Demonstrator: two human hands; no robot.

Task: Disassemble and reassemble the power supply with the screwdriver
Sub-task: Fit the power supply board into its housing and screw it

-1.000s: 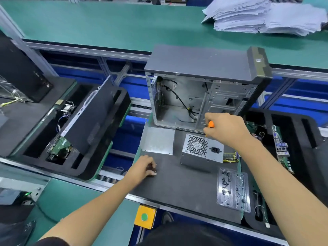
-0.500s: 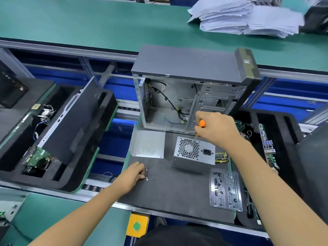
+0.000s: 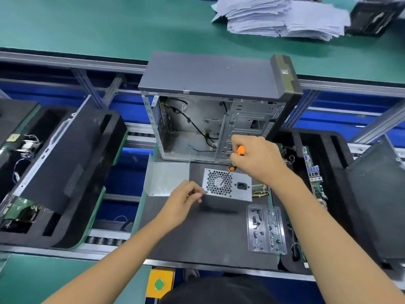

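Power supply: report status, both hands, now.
Right hand grips screwdriver, tip over fan grille. Left hand pinches at power supply lower-left corner; screw not discernible. Nothing in the way.

left hand (image 3: 183,201) moved up to power supply (image 3: 228,185) corner, perhaps holding a screw

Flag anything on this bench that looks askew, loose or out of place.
Nothing looks damaged or spilled. The paper stack on the far green table is splayed untidily. The bent metal cover lies apart from the power supply, which fits a teardown. The right hand grips the screwdriver; the left hand pinches something small at the supply's corner.
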